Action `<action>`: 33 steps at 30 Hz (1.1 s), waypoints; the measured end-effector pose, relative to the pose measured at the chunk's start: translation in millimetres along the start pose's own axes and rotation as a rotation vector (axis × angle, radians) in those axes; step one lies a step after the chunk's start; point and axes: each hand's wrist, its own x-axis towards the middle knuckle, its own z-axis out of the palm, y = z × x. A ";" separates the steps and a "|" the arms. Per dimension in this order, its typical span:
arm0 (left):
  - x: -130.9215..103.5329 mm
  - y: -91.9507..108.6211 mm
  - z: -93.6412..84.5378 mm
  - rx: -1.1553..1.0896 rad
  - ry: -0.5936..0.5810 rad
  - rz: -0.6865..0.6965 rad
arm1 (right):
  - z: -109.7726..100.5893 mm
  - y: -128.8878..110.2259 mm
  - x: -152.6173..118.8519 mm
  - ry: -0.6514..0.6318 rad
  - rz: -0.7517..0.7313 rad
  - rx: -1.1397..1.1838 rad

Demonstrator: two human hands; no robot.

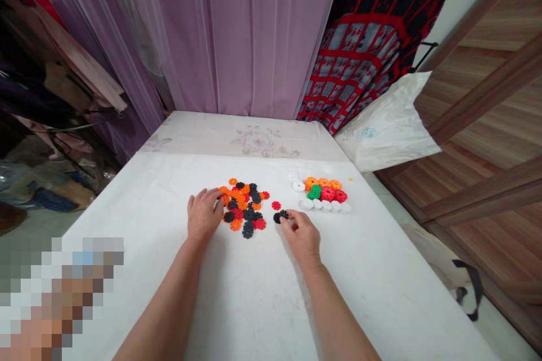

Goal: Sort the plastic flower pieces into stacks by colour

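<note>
A loose pile of flat, notched plastic discs [239,199] in orange, black and red lies near the middle of the table. My left hand [204,215] rests at the pile's left edge, fingers stretched out and the fingertips touching the nearest discs. To the right of the pile, my right hand [302,235] pinches black notched discs [279,216] between thumb and fingers, close to the tabletop. Just beyond them a single red disc [276,205] lies by itself. Part of the black discs is covered by my fingertips.
Farther right sit grouped discs: orange [324,183], red [333,194], green [314,192] and a white row [326,206]. The white-covered table [254,293] meets a purple curtain [254,34] at its far end. A white bag [381,130] stands by its right edge.
</note>
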 end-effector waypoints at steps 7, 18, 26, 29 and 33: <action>0.5 -1.8 1.5 -0.010 0.010 0.006 | 3.5 -0.5 0.3 0.020 -0.064 -0.082; 0.2 0.8 0.0 -0.008 0.009 0.000 | -1.4 -4.7 -5.4 -0.040 -0.142 -0.229; -0.3 0.3 -0.6 -0.018 0.018 0.009 | 0.0 -7.5 -5.2 -0.036 -0.148 -0.272; 0.2 -0.3 -0.5 -0.015 0.013 0.015 | -0.6 -7.7 -4.9 -0.067 -0.143 -0.281; 0.3 -0.6 -0.1 -0.011 0.010 0.013 | -2.2 -9.6 -4.5 -0.110 -0.122 -0.294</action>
